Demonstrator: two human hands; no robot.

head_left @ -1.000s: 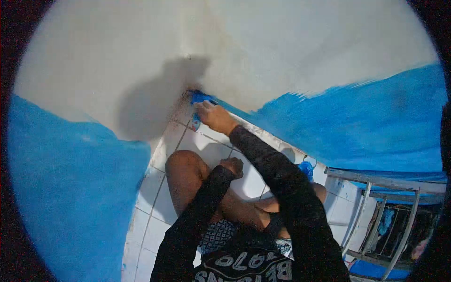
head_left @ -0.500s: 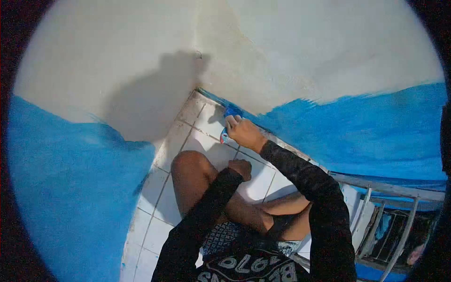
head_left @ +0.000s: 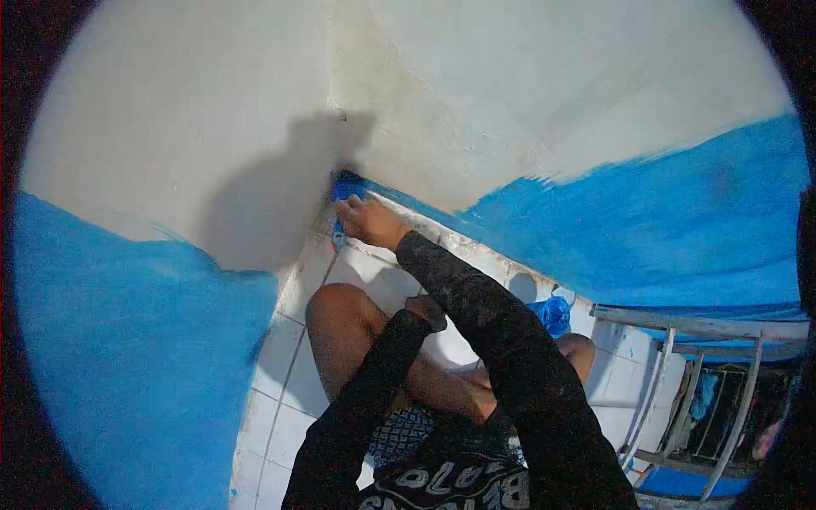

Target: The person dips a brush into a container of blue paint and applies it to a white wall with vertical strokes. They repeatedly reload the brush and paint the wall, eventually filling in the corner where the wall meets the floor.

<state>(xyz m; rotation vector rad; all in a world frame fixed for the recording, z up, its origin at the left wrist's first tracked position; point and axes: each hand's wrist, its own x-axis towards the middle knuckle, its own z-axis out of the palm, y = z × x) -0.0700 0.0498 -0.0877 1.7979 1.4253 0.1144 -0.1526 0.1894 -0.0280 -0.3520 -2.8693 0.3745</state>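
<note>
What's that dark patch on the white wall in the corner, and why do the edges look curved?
Head view: shadow on the white plaster wall beside the right hand gripping a blue-smeared brush; same view: fisheye lens bends the grey metal rack, corners black.

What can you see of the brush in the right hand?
The brush is small and mostly hidden by the right hand, which is closed around it. Its head is coated in blue paint, so the bristle colour can't be told. A short blue-smeared end pokes out below the hand. The head is pressed into the bottom of the wall corner, just above the white tiled floor, at the end of the blue strip along the wall's base. Its material can't be made out.
</note>
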